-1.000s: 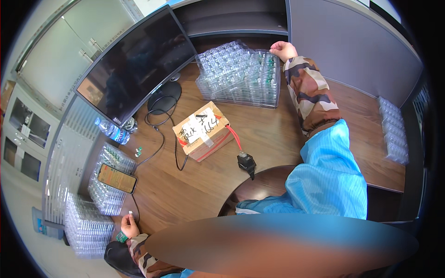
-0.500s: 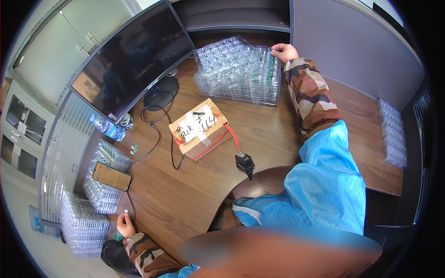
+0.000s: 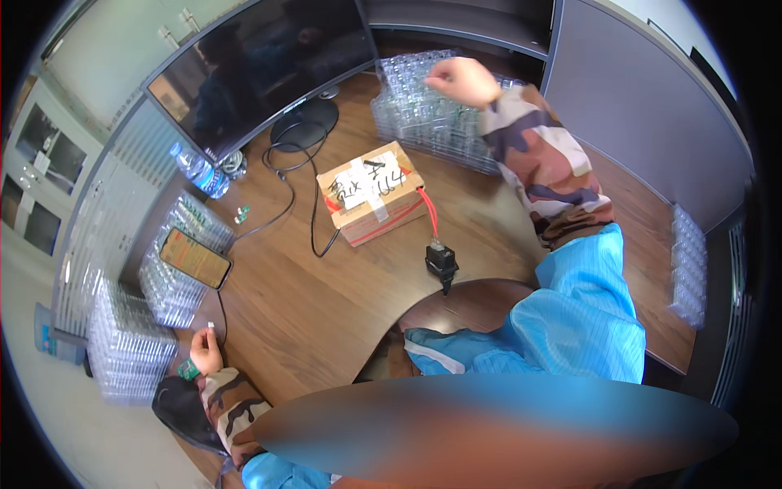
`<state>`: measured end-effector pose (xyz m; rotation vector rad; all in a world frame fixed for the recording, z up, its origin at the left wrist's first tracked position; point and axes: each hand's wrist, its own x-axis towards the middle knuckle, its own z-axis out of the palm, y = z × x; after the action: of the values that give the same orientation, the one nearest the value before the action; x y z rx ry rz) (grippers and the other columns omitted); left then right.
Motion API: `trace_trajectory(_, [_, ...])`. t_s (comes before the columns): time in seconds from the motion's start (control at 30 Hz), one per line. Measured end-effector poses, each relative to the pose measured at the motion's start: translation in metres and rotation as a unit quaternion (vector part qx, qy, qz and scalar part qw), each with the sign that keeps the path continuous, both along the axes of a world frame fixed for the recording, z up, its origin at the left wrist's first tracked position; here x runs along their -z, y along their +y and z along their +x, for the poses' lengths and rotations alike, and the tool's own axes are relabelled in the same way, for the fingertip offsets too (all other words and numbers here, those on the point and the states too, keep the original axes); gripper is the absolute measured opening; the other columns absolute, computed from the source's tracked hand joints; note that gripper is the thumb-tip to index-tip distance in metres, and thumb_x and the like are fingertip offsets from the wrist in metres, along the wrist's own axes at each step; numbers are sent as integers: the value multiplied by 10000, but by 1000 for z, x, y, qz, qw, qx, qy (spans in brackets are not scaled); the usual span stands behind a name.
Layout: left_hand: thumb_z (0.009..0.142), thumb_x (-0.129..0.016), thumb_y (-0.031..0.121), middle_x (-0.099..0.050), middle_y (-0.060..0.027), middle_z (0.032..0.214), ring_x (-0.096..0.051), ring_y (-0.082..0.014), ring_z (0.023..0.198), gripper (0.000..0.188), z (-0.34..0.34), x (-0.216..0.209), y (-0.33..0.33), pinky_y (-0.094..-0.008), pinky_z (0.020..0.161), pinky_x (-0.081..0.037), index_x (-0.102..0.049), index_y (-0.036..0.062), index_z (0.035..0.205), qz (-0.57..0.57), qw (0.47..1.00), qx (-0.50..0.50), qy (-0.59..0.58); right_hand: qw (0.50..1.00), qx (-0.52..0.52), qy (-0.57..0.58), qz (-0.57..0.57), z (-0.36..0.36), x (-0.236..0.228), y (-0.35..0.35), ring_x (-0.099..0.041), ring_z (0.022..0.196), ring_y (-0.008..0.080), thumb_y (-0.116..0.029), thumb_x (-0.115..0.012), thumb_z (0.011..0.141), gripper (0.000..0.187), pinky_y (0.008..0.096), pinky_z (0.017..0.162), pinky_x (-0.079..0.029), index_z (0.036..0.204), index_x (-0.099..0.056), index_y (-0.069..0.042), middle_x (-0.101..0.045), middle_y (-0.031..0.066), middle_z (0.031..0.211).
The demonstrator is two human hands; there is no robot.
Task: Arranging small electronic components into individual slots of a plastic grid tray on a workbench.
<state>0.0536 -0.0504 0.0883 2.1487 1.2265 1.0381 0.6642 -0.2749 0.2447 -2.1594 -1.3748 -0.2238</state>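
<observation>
My left hand [image 3: 207,355] is closed at the lower left. A small white piece [image 3: 211,325] is pinched between its fingertips, and a green circuit board [image 3: 188,370] shows against the palm side. My right hand [image 3: 467,80], slightly blurred, hovers over the stack of clear plastic trays [image 3: 436,134] at the back of the desk. Its fingers are drawn together in a pinch. Whatever they hold, if anything, cannot be made out. Part of the trays is hidden behind this hand and its camouflage sleeve.
A taped cardboard box [image 3: 373,196] stands mid-desk, red wires running to a black switch [image 3: 441,265]. More clear trays [image 3: 130,346] are stacked at the left, near a phone [image 3: 195,258]. Small green parts [image 3: 242,214], a water bottle [image 3: 200,171] and a monitor [image 3: 265,73] lie beyond.
My right hand has lifted from the right edge of the tray stack and moved left above it. My left hand keeps its pinch on the white piece. The whole view has shifted somewhat.
</observation>
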Motion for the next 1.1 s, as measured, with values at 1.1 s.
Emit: trace_trajectory(1.1, [788,-583,145,-551,-5,619,-477,-54,573,130,7,-4,-7,-204,529,-397,-595,16,794,21,999,-3,-37,980,16,-104,-168,-15,13,-74,-559,791,257,-129,-671,639,451,331,708,-443,1070,-540,-110,-574,95,800])
